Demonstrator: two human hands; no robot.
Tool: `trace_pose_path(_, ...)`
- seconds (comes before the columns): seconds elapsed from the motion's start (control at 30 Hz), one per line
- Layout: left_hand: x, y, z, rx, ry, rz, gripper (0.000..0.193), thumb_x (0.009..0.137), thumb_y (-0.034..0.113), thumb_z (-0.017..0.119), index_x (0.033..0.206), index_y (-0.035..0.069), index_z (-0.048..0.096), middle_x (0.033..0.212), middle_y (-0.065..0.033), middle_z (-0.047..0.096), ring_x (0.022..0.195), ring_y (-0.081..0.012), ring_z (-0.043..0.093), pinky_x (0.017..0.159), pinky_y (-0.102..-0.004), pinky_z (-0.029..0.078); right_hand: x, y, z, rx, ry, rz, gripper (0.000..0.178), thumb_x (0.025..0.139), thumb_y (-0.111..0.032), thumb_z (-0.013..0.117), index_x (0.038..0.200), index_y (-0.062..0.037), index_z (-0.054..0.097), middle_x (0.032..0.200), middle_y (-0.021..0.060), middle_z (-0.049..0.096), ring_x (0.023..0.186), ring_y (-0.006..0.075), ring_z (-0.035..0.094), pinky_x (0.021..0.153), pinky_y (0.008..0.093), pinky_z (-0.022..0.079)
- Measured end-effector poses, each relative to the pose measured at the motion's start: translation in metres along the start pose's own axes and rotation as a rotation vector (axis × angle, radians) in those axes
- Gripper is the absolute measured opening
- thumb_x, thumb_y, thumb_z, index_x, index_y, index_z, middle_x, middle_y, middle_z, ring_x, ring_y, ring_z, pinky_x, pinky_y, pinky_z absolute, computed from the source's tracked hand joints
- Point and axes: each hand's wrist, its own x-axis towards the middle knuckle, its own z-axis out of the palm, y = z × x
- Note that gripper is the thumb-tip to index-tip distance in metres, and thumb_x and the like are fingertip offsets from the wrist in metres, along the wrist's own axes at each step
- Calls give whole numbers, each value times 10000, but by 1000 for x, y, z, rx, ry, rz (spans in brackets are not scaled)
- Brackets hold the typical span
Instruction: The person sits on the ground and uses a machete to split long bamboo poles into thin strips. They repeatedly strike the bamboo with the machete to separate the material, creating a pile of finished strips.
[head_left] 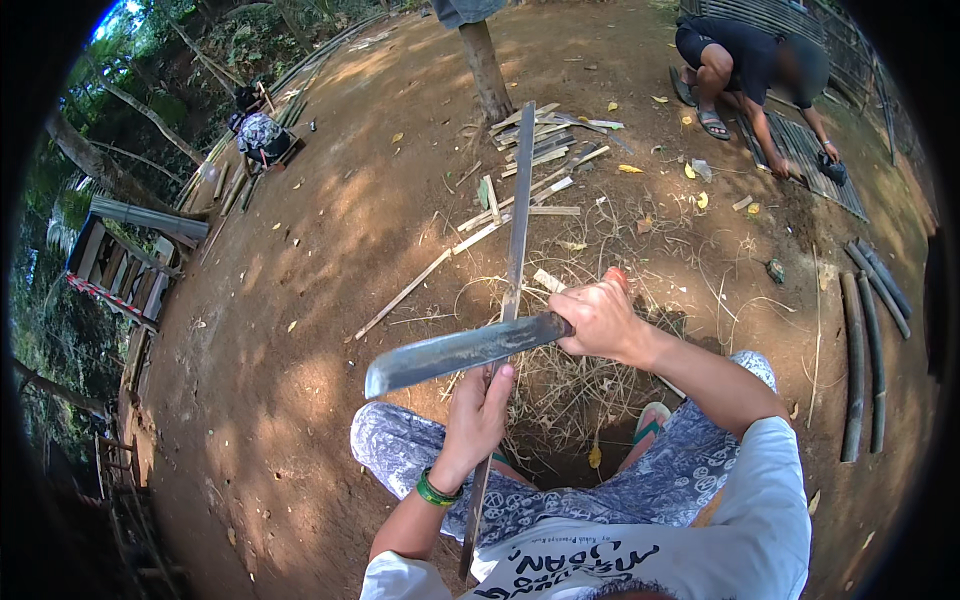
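My left hand (473, 420), with a green band at the wrist, is closed around a long, narrow bamboo strip (519, 215). The strip runs from beside my body out over the ground ahead. My right hand (602, 318) grips the handle of a machete (455, 354), and its broad, dark blade points left. The blade lies across the strip just beyond my left hand; whether it bites into the strip I cannot tell. Below both hands, a tangle of thin bamboo shavings (570, 400) covers the ground between my knees.
Ahead lies a pile of split bamboo pieces (545, 150) beside a thin tree trunk (486, 75). At the far right a crouching person (750, 60) handles a slatted bamboo panel (800, 150). Dark bamboo poles (853, 370) lie at right. Another person (262, 135) sits far left.
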Motion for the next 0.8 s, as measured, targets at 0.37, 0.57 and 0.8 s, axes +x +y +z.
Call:
trace_pose_path(0.37, -22, 4, -8, -261, -74, -133, 270, 1067, 299, 531, 965, 49, 521, 665, 72, 463, 535, -16, 432, 473, -216, 354, 2, 13, 6, 84, 12, 84, 124, 677, -135, 683, 726, -84, 581, 599, 83, 624, 528, 321, 642, 496, 457, 500)
trace_pose_path(0.57, -33, -6, -13, -255, -90, -145, 275, 1070, 296, 524, 960, 44, 513, 633, 69, 462, 512, -16, 428, 462, -212, 350, 2, 26, 8, 62, -3, 0, 158, 648, -140, 712, 733, -92, 587, 640, 89, 637, 566, 335, 658, 555, 470, 525)
trace_pose_path(0.8, -87, -4, -28, -307, -232, -284, 242, 1059, 268, 548, 973, 43, 526, 624, 70, 459, 533, -19, 429, 477, -216, 343, 7, 127, -38, -156, 12, 603, 204, 768, -226, 673, 784, -23, 665, 635, 212, 620, 648, 431, 647, 638, 486, 518)
